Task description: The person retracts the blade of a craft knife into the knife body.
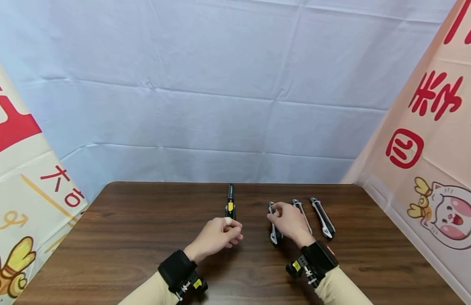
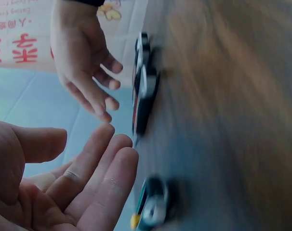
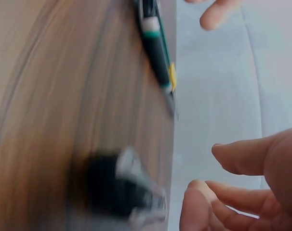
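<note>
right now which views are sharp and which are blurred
Head view: sharp and evenly lit, soft shadows under both hands on the table. Left wrist view: knives and wood streaked with blur, left hand clearer. Right wrist view: table smeared, the near knife a dark blob, the yellow-marked knife more legible.

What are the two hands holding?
Nothing. The left hand hovers just short of the black-and-yellow utility knife, and the right hand hovers over the leftmost black-and-silver utility knife; both palms look empty.
</note>
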A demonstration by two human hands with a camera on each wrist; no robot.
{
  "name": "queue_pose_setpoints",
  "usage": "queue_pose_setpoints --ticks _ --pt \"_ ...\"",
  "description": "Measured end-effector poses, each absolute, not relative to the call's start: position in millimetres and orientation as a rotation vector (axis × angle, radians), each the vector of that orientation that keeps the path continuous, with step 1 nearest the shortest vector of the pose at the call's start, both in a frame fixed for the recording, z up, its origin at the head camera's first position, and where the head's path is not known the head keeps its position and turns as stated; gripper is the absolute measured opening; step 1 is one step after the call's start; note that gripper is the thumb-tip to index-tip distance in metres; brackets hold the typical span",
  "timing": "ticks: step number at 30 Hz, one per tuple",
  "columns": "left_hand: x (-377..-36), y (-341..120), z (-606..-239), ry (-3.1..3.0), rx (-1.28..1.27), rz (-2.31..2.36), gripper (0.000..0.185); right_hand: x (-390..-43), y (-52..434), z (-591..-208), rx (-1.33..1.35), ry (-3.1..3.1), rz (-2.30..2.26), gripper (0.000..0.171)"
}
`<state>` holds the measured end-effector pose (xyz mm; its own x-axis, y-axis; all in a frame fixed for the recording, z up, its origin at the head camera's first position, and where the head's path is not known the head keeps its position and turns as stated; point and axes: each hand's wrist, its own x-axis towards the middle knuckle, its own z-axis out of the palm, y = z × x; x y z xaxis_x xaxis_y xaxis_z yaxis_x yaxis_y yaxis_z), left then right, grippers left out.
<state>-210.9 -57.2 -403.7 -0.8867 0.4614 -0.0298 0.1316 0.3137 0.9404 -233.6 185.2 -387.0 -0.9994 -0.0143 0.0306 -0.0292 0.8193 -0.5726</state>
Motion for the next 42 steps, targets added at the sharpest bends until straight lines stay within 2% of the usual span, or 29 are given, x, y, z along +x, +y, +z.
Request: queue_pose_setpoints --ticks 7,16,25,34,42 --pt "-217.9 -87.3 -399.8 2.522 0.523 1.495 0.033 -243.3 147.6 -387.4 0.106 -2.972 1.037 0.035" --pt "-224.5 -110.4 -405.7 2.657 0.404 1.406 0.028 -262.7 112.5 -396.0 0.137 -3.068 1.044 0.044" --pt "-224.0 -112.3 -408.3 2.608 0.414 1.42 0.028 -273.7 83.0 -406.5 0.029 -3.101 0.845 0.045" --pt "-222.5 -113.4 -409.6 2.545 0.412 1.465 0.03 -278.4 60.3 -414.1 -0.03 -3.102 0.686 0.062" --pt "-223.2 -115.7 -411.5 2.535 0.41 1.469 0.029 -283.4 58.1 -415.5 -0.105 -3.13 0.728 0.053"
